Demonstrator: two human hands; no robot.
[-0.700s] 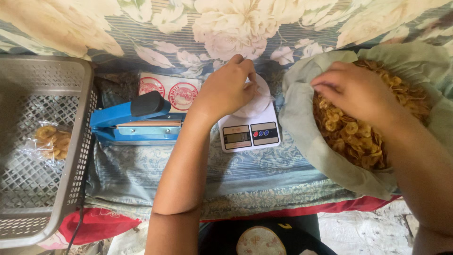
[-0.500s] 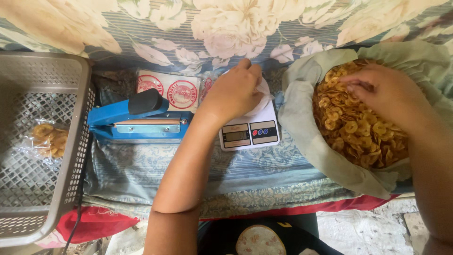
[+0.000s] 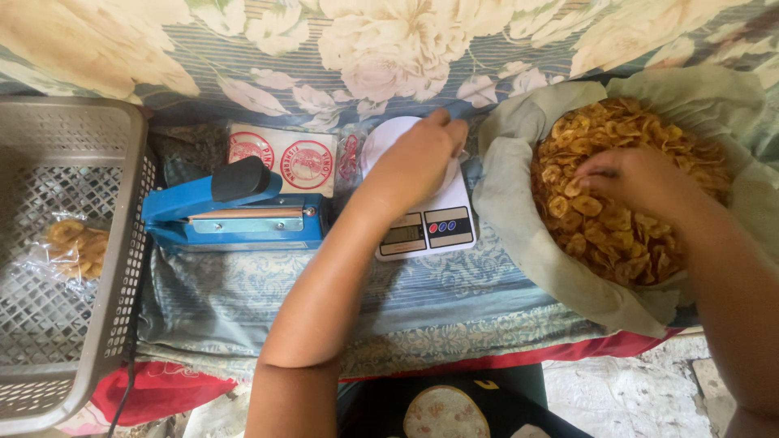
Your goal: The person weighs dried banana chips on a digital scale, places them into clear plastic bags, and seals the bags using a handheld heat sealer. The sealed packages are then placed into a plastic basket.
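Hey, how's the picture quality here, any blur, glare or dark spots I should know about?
Head view: soft, even light with no hard shadows; the right hand in the banana chips is slightly motion-blurred, while the left hand on the white kitchen scale and the blue bag sealer look sharp; the grey basket bends a little near the frame edge.

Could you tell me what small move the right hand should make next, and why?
Probably lift a handful of chips over to the scale: the right hand is in the chips, and the left hand rests on the scale's white platform.
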